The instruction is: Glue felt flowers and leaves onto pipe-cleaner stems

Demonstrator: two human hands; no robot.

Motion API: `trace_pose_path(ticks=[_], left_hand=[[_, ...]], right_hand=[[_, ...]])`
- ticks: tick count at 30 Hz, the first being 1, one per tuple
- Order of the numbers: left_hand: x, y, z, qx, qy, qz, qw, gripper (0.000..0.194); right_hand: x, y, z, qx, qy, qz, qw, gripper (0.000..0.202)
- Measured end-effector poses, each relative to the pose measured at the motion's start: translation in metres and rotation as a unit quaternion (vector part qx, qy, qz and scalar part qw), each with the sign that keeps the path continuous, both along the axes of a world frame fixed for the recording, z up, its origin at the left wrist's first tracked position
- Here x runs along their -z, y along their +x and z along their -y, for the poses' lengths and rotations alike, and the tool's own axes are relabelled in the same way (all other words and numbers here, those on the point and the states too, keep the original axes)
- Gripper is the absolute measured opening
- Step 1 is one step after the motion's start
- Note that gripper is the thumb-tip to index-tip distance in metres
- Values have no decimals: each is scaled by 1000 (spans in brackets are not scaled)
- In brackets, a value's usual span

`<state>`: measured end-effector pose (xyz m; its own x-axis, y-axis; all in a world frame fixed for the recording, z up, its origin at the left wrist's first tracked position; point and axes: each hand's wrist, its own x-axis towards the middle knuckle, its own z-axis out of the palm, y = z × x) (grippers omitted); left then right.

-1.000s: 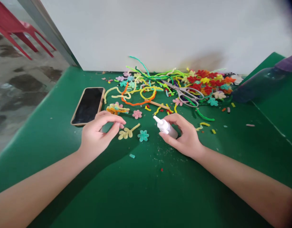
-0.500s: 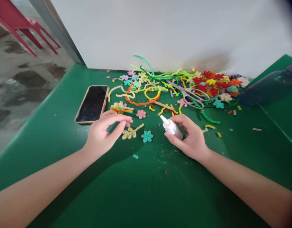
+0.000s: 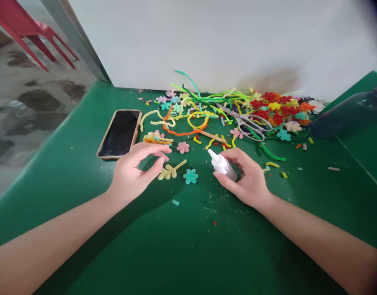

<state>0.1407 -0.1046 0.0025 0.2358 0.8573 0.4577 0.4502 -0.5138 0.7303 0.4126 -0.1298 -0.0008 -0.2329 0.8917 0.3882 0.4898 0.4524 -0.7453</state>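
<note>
Our right hand (image 3: 249,180) holds the white bottle (image 3: 222,165) by its body, presumably to leave the nozzle (image 3: 212,154) clear, while our left hand (image 3: 129,170), fingers loosely parted, rests beside the yellow sprig (image 3: 168,172) on the counter (image 3: 188,250).

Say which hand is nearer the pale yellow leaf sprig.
Left. The left hand is just left of the sprig; the right hand, holding the white bottle, is farther right, past the teal flower.

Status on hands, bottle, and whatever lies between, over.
Right hand gripping white bottle, nozzle angled leftward. Left hand part-open, nothing visibly held. Teal flower between hands; yellow leaf sprig beside left hand.
</note>
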Motion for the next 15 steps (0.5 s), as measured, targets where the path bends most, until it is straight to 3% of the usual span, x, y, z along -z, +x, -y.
trace_pose_path(ticks=[15], left_hand=[[2, -2, 0, -8, 13, 16, 1000, 16]], right_hand=[[1, 1, -1, -3, -10, -5, 1000, 28]])
